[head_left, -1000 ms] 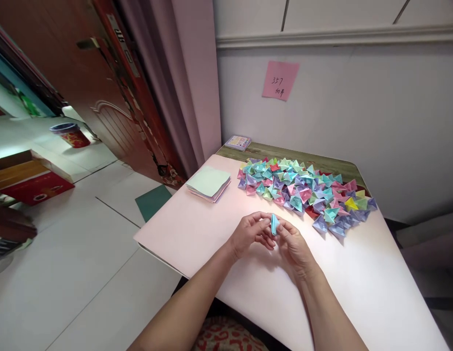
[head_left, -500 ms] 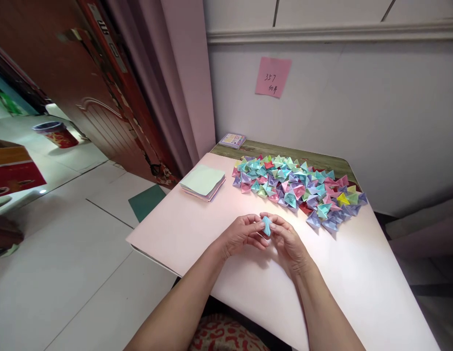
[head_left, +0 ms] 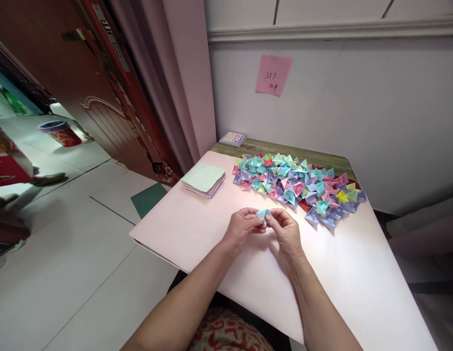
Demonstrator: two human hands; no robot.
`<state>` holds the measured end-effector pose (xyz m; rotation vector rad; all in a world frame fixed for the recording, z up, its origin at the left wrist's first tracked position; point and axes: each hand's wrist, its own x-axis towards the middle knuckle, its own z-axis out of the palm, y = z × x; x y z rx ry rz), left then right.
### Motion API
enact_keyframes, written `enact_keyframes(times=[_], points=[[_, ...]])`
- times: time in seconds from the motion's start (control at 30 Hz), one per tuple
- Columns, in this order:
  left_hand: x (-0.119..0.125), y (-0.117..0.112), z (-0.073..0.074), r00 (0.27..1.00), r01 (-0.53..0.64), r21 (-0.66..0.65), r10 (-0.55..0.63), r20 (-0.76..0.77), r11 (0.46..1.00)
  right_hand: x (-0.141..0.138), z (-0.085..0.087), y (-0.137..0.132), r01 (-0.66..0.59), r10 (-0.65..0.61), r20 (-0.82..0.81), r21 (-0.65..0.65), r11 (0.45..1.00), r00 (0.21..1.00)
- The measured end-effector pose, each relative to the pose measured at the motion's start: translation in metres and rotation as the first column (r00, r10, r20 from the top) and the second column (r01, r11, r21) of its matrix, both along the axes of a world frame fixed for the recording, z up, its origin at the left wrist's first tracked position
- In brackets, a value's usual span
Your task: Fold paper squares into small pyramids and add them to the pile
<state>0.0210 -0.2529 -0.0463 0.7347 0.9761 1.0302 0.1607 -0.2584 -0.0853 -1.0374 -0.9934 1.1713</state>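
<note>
Pale green tops the paper stack (head_left: 203, 177); then left hand (head_left: 244, 227) pinching a blue folded paper (head_left: 263, 213), right hand (head_left: 285, 231) gripping it too, near the colourful pile (head_left: 297, 185). Creases look fuzzy, but pushing too hard could crumple it.

A pale wall (head_left: 339, 97) is rising behind a table (head_left: 358, 278), with a raised moulding (head_left: 321, 34) running across it and 2 dark lines slanting above. 1 pink note (head_left: 273, 75), reading "357" on its top line, is hanging there. A mauve curtain (head_left: 182, 73) is falling in folds between the wall and a reddish-brown door (head_left: 98, 87), which is showing a metal handle (head_left: 73, 35). Large pale tiles are covering the floor (head_left: 76, 243), where a red bin (head_left: 63, 135) is standing near the door and 1 dark green sheet (head_left: 148, 199) is lying beside the table. Light is whitening the tabletop's right side.
</note>
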Motion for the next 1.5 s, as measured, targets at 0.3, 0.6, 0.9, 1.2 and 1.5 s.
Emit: enact_keyframes(times=[0.3,0.6,0.9,1.2,1.5], points=[[0.005,-0.005,0.01,0.997,-0.057,-0.069,0.053,-0.052,0.996,0.004,0.003,-0.002,-0.085,0.085,0.022,0.009,0.996,0.996],[-0.003,-0.007,0.014,0.997,0.015,-0.125,-0.005,0.079,0.992,0.019,0.015,-0.006,-0.193,0.061,0.361,0.342,0.92,0.931],[-0.009,-0.008,0.016,0.991,0.047,-0.022,-0.044,0.125,0.999,0.017,0.012,-0.007,-0.162,0.016,0.373,0.364,0.917,0.928],[-0.007,-0.007,0.01,0.999,0.03,0.131,-0.026,-0.029,0.991,0.008,-0.003,-0.003,-0.053,0.014,0.247,0.154,0.987,0.969],[-0.001,-0.009,0.009,0.985,-0.004,0.325,0.06,-0.162,0.946,0.01,-0.002,-0.001,-0.075,0.04,0.271,0.117,0.99,0.962]])
